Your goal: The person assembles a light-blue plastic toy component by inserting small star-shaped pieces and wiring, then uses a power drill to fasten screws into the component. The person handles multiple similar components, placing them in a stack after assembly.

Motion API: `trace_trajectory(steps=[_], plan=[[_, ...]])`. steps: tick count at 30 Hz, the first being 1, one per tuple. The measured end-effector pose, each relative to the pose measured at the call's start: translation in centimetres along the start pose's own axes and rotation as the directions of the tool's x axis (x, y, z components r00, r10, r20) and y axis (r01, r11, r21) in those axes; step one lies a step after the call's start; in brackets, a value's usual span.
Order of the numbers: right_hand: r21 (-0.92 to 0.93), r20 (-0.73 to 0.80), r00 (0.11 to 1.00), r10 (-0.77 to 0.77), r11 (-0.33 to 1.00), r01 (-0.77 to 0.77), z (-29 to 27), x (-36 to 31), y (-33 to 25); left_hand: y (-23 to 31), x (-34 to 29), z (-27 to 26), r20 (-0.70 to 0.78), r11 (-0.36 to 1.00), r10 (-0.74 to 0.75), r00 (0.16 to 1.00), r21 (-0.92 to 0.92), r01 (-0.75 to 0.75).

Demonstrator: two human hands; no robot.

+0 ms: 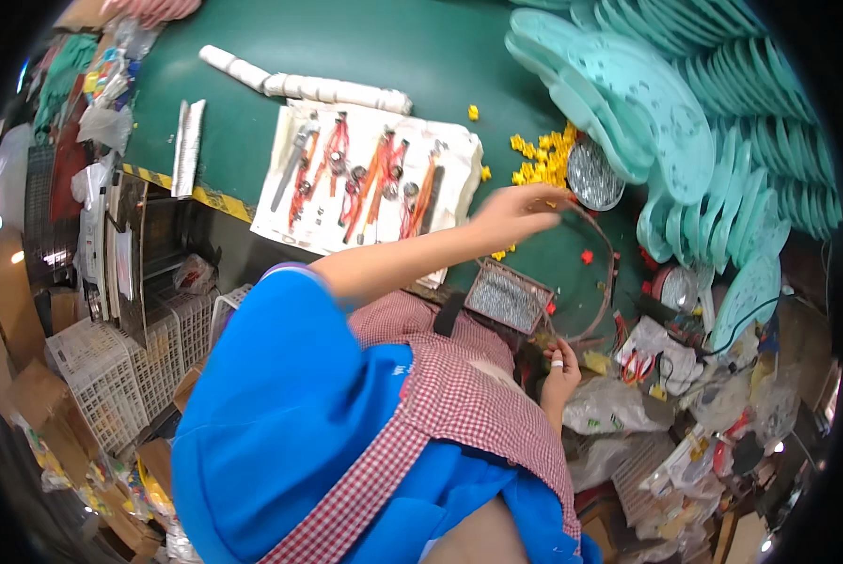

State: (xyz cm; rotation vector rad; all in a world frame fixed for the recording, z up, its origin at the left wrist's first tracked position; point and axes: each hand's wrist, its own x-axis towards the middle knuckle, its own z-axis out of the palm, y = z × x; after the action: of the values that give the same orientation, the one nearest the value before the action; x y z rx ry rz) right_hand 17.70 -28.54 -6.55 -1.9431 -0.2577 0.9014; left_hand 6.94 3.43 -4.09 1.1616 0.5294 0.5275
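Observation:
A thin brown strap (613,273) bows out to the right in a loop between my two hands. My left hand (520,212), slightly blurred, reaches across over the table with its fingers closed at the strap's upper end, where a small red bit shows. Lower down, near my apron, my right hand (559,372) pinches the other end; one finger wears a white wrap. Just left of that hand is a rectangular tray (508,297) of small silvery pieces. A round dish (595,175) of similar pieces stands beyond my left fingertips, beside a heap of yellow star-like pieces (545,158).
A white cloth (285,202) bearing several red, orange and black straps lies on the green table (365,47). Behind it is a white wrapped roll (337,91). Stacked turquoise plastic shapes (670,117) crowd the right. Plastic bags (619,406) lie by my right arm; white crates (102,376) stand at left.

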Motion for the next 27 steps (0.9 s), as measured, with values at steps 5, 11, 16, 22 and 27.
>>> trace_trajectory(steps=[5,11,16,22,27], plan=[[-0.347,-0.034,0.928,0.372,0.866,-0.360,-9.8,-1.3,20.6,-2.1,-21.7,-4.2,-0.325,0.865,-0.032,0.945,0.465,0.189],[-0.410,-0.007,0.767,0.641,0.698,-0.587,-12.9,-3.1,29.4,-19.8,-40.5,-4.4,-0.640,0.529,-0.732,0.235,-0.317,0.787],[-0.339,0.035,0.779,0.626,0.741,-0.580,-13.3,0.5,36.3,-32.7,-44.5,-4.7,-0.576,0.377,-0.787,0.221,-0.165,0.912],[-0.404,-0.069,0.893,0.444,0.806,-0.432,-13.6,2.3,46.2,-41.2,-45.1,-7.6,-0.525,0.422,-0.762,0.379,0.040,0.905],[-0.815,-0.261,0.934,0.244,0.462,-0.349,-11.0,4.7,46.3,-41.7,-42.7,-7.5,-0.542,0.418,-0.722,0.430,0.154,0.895]])
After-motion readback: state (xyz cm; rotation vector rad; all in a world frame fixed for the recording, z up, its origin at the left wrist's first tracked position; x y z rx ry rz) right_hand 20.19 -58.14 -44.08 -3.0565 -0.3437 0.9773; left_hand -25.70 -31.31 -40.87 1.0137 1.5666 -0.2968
